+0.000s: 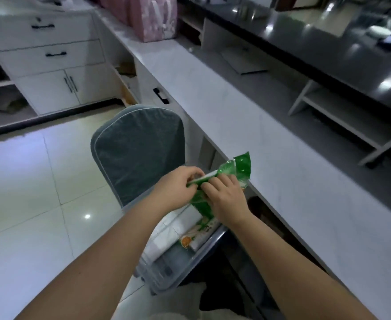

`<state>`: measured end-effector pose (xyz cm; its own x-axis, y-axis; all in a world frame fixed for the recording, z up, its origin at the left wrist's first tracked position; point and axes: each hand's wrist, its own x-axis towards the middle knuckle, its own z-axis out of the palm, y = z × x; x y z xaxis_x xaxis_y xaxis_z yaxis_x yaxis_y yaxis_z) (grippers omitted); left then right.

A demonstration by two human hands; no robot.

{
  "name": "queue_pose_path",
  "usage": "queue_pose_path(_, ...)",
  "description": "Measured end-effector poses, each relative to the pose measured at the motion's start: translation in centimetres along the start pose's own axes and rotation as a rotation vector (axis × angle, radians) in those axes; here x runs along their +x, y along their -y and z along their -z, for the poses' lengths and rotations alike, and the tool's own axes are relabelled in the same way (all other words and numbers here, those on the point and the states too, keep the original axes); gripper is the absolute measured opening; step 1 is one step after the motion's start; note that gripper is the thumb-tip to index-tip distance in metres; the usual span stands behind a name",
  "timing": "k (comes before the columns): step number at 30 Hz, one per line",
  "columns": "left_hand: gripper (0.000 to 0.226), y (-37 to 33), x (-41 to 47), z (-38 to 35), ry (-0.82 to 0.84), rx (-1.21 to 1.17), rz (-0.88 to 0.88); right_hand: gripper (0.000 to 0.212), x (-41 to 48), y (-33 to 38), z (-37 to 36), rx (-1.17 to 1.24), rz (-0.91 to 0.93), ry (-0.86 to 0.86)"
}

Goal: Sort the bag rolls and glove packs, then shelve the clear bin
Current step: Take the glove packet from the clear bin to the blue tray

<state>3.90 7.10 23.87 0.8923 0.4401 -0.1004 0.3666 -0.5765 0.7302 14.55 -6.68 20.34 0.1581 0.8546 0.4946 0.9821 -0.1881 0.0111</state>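
Both hands hold a green plastic pack (241, 168) above the clear bin (189, 266). My left hand (178, 187) pinches the pack's left end, and my right hand (226, 197) grips its middle from the right. The bin sits on a grey chair seat below my forearms. Inside it lie white bag rolls (166, 236) and a long pack with an orange print (198, 236). My hands cover the lower part of the green pack.
The grey padded chair back (139, 148) stands just beyond the bin. A long white counter (270, 139) runs along the right, with open shelves (342, 121) behind it. White drawers and cupboards (51, 61) line the far left. Pink bags (153, 17) sit at the counter's far end.
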Motion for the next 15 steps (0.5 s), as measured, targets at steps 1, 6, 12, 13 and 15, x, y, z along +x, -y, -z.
queue_pose_path(1, 0.025, -0.9, -0.5, -0.3, 0.035, 0.019, -0.037, 0.007, -0.9, 0.2, 0.9, -0.012, -0.051, -0.027)
queue_pose_path(6, 0.055, -6.2, -2.0, -3.7, 0.114, 0.301, -0.299, 0.005, -5.6, -0.1, 5.6, -0.075, -0.266, -0.07)
queue_pose_path(12, 0.048, -14.2, -2.9, -9.3, 0.03, 0.471, -0.61, 0.013, -12.1, -2.0, 12.3, -0.211, -0.45, -0.125)
queue_pose_path(13, 0.048, -15.6, -3.1, -10.2, 0.02, 0.477, -0.676, 0.014, -13.4, -2.4, 13.6, -0.232, -0.487, -0.132)
queue_pose_path(15, 0.046, -18.7, -3.7, -12.2, -0.016, 0.485, -0.798, 0.015, -16.2, -3.0, 16.4, -0.287, -0.543, -0.153)
